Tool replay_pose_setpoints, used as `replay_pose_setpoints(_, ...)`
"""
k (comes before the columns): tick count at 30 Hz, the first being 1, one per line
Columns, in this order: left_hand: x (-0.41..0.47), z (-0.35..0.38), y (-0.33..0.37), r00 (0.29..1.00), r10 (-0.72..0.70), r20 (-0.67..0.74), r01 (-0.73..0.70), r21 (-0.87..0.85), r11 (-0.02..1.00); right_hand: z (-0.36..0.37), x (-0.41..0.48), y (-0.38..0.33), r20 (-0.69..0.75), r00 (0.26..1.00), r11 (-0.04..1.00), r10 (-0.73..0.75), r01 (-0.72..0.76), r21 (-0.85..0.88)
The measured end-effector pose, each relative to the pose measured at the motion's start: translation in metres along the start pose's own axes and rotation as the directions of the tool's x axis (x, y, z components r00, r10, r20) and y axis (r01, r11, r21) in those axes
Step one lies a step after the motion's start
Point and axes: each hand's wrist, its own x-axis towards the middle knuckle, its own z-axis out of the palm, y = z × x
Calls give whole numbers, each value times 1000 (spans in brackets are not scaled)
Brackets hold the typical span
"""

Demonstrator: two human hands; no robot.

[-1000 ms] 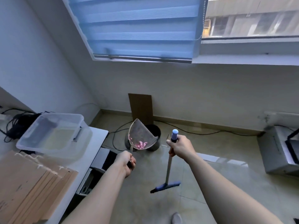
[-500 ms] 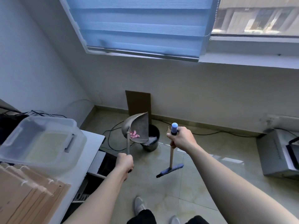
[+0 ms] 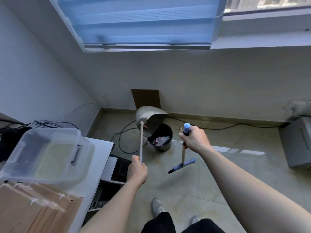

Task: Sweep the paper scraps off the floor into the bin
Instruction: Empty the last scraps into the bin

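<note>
The left hand (image 3: pixel 137 170) curls its fingers (image 3: pixel 134 160) round the wooden-handled grey metal dustpan (image 3: pixel 150 117), tipped over the black round bin (image 3: pixel 164 147) holding pink paper scraps (image 3: pixel 159 140). The right hand (image 3: pixel 195 140) grips a blue-headed broom (image 3: pixel 183 165) above glossy beige floor tiles (image 3: pixel 227 165) near the far wall (image 3: pixel 202 81).

Two hands show: the left hand (image 3: pixel 137 170) and the right hand (image 3: pixel 195 140). There is one dustpan (image 3: pixel 150 118), one broom (image 3: pixel 182 165) and one bin (image 3: pixel 165 147). The paper scraps (image 3: pixel 159 140) are too jumbled to count. One sheet of cardboard (image 3: pixel 146 99) is in view, along with one clear plastic box (image 3: pixel 45 153) and one white table (image 3: pixel 101 148). There are several brown folders (image 3: pixel 33 209), packed too tightly for an exact number. There are two shoes, a left shoe (image 3: pixel 157 207) and a right shoe (image 3: pixel 194 220). One blind (image 3: pixel 143 21) and one grey machine (image 3: pixel 297 142) are visible. I cannot tell whether the black cable (image 3: pixel 120 140) is one or two.
</note>
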Motion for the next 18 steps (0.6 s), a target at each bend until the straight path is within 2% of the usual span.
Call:
replay_pose_setpoints(6,-9,14,6,999,-6,-48,8,40,999,2,5,11,-16,1000,998,19,-18,54)
replay_pose_setpoints(18,-26,27,6,997,8,-75,-5,44,999,-7,-2,27,-7,1000,999,18,-18,50)
